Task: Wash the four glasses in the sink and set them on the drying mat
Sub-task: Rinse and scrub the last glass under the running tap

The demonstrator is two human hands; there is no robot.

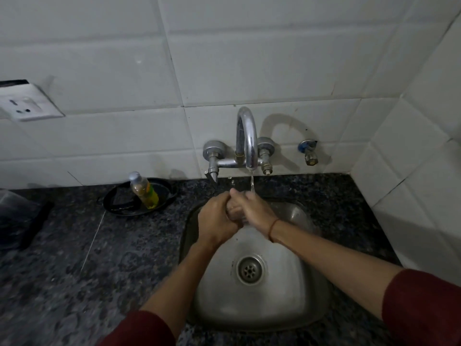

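Both hands meet over the back of the steel sink (294, 310), just under the running tap (247, 138). My left hand (217, 218) grips a clear glass (237, 214), which shows only as a pale see-through patch between the palms. My right hand (254, 211) is wrapped over the glass from the right, with its fingers lying across the left hand's fingers. A thin stream of water (252, 182) falls onto the fingers. No other glass shows in the sink basin.
A soap bottle with yellow liquid (144, 191) lies in a black dish (119, 203) left of the tap. A dark mat (32, 223) with something clear on it is at the far left edge. The drain (250, 270) is uncovered. A tiled wall closes off the right side.
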